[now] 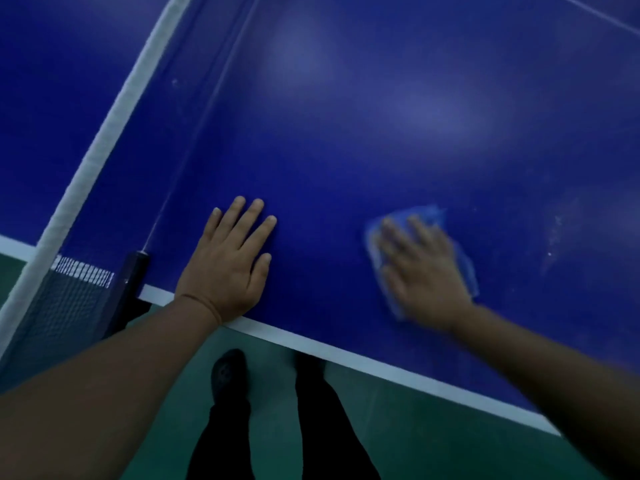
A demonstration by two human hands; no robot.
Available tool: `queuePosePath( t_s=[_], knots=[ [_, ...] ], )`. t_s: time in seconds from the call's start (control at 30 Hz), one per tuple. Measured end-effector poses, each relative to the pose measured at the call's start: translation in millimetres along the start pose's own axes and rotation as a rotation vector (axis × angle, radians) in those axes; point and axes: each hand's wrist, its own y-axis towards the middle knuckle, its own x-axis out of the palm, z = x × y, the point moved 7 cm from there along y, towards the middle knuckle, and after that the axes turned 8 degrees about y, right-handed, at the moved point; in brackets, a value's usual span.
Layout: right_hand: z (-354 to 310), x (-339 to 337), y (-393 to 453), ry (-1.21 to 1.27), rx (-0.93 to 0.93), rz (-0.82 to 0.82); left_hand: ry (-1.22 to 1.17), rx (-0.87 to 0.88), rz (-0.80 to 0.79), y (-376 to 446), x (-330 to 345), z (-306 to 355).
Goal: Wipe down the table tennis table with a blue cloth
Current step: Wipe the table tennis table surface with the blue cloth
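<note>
Right grip (pixel 422 268) presses flat-fingered on the cloth (pixel 465 268), left grip (pixel 228 261) splayed at nine o'clock on the bench (pixel 346 150); unpinched, cloth may slip free mid-stroke.

The tabletop (pixel 381 116) lies bare ahead and to the right, wide room for a sweep. On the left the net (pixel 65 306), with its white top band (pixel 114 116), walls off that side, and its dark post (pixel 133 275) stands at the near edge. The left hand (pixel 230 263), flat near the post, blocks the stretch between the net and the right hand (pixel 420 271) on the blue cloth (pixel 465 268).
</note>
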Motion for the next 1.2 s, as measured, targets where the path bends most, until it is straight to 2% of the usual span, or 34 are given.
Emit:
queuePosePath(
  t_s=[0.1,0.13,0.17,0.2,0.3,0.33,0.4,0.47,0.53,0.6,0.63,0.67,0.77,0.8,0.83,0.87,0.93,1.0,1.03,1.07,1.1,1.13,1.2],
  knots=[
    [66.0,-20.9,14.2,0.095,0.637,0.164,-0.023,-0.003,-0.005,-0.9,-1.5,-1.1],
    [61.3,-20.3,19.5,0.126,0.796,0.213,-0.033,-0.005,-0.005,-0.8,-3.0,-1.2],
    [41.6,-15.7,25.4,0.134,0.864,0.226,-0.043,-0.005,-0.006,-0.7,-3.8,-1.3],
    [12.6,-9.4,29.3,0.127,0.838,0.241,-0.053,-0.007,-0.006,-0.7,-4.0,-1.5],
    [-94.3,24.0,1.1,0.087,0.406,0.129,-0.06,-0.005,-0.004,-1.4,-2.5,-1.4],
    [-111.9,29.6,-21.8,0.071,0.306,0.083,-0.059,-0.006,-0.001,-1.1,-1.9,-1.9],
    [-98.2,30.3,-61.3,0.075,0.292,0.027,-0.06,-0.003,0.0,-1.7,-1.2,-2.9],
    [-47.2,20.3,-83.3,0.048,0.535,0.051,-0.058,-0.002,0.0,-1.9,-0.7,-3.3],
    [2.1,10.1,-97.6,0.117,0.985,0.162,-0.059,-0.003,-0.006,-1.7,-0.8,-3.5],
    [2.1,6.0,-83.8,0.182,1.28,0.296,-0.061,-0.005,-0.009,-1.1,-0.3,-3.2],
    [-17.3,8.5,-64.4,0.185,1.294,0.315,-0.061,-0.002,-0.013,-1.1,0.2,-3.2],
    [-45.4,13.2,-41.6,0.169,1.197,0.32,-0.061,0.0,-0.018,-1.6,1.1,-3.4],
    [-134.1,37.3,-11.0,0.124,0.602,0.155,-0.066,-0.001,-0.01,-1.5,2.3,-3.9],
    [-128.2,36.2,-25.5,0.119,0.54,0.112,-0.063,0.001,-0.008,-1.1,2.9,-3.8],
    [-101.3,33.0,-49.5,0.097,0.584,0.11,-0.057,-0.001,-0.004,-0.8,3.1,-4.2],
    [-63.7,28.3,-79.6,0.05,0.71,0.112,-0.052,-0.004,-0.002,-0.7,3.2,-4.3],
    [17.5,14.8,-150.1,0.043,1.124,0.117,-0.046,-0.001,-0.004,-0.4,3.3,-3.1],
    [53.2,1.4,-199.5,0.153,1.514,0.295,-0.045,-0.004,-0.006,-0.6,1.8,-2.8],
    [47.5,0.0,-198.9,0.161,1.616,0.365,-0.043,-0.005,-0.008,-0.9,1.4,-2.5],
    [31.2,3.2,-180.8,0.147,1.626,0.371,-0.039,-0.005,-0.011,-1.0,1.1,-2.2],
    [8.9,9.9,-153.1,0.135,1.531,0.358,-0.036,-0.005,-0.014,-1.2,1.1,-1.9],
    [-18.9,18.1,-119.9,0.134,1.339,0.324,-0.033,-0.006,-0.016,-1.5,1.2,-1.8],
    [-80.9,36.8,-71.5,0.119,0.831,0.168,-0.029,-0.007,-0.012,-1.2,1.1,-1.9]
  ],
)
